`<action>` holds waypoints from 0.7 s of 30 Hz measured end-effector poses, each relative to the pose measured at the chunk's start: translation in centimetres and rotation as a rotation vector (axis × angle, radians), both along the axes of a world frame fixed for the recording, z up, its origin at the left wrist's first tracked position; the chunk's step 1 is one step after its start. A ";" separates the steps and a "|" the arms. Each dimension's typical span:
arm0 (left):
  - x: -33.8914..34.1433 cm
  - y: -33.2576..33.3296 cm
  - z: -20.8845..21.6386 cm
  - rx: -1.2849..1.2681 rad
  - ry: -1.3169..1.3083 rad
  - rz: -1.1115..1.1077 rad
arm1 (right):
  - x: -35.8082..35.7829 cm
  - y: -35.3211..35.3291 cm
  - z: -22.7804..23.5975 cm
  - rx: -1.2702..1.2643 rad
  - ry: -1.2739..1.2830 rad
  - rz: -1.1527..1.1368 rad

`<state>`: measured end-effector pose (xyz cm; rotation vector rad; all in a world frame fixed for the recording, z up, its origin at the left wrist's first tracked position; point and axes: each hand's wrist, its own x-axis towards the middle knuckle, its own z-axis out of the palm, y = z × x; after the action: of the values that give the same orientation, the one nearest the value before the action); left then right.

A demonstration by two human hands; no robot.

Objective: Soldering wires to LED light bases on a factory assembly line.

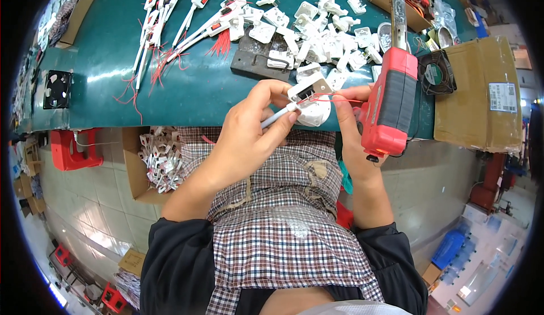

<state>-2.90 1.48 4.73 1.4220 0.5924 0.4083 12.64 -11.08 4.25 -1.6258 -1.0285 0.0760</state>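
Observation:
My left hand point(252, 125) is closed on a small white plastic housing point(318, 83) with a dark part inside it and a pale tube point(276, 116) running out toward my palm. Red wires point(326, 96) stretch from the housing to my right hand point(354, 125), whose thumb and finger pinch them. Over the right hand lies a red and dark grey power tool point(391, 96) with a long metal front part; it hides much of the palm, so how it is held cannot be made out. A rounded white piece point(315, 113) shows just below the housing.
Loose white plastic parts point(326, 37) are heaped on the green table point(102, 102) beyond my hands, beside a dark metal block point(249, 54). White assemblies with red wires point(150, 31) lie at left. A cardboard box point(476, 96) and small fan point(438, 72) stand right. Another box point(133, 165) holds finished-looking pieces.

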 end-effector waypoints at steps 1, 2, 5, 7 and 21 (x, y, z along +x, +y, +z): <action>0.2 -0.3 -0.2 -0.002 0.003 0.003 | -0.1 0.0 0.0 -0.002 0.003 0.003; 0.3 -0.5 -0.6 -0.051 -0.075 -0.005 | -0.3 -0.1 0.2 -0.008 -0.026 0.000; 0.7 -0.6 -0.3 -0.098 -0.094 -0.061 | -0.8 -0.4 0.0 -0.026 0.019 0.024; 1.9 -1.0 -0.9 -0.086 -0.175 0.005 | -1.0 -0.8 0.0 -0.038 0.094 0.049; 0.6 -1.1 -0.7 0.324 -0.117 0.036 | -1.8 -2.0 0.0 -0.118 0.192 0.140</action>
<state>-2.33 0.34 4.02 1.6839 0.4714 0.6328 10.80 -13.07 4.27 -1.6156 -1.0028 0.3856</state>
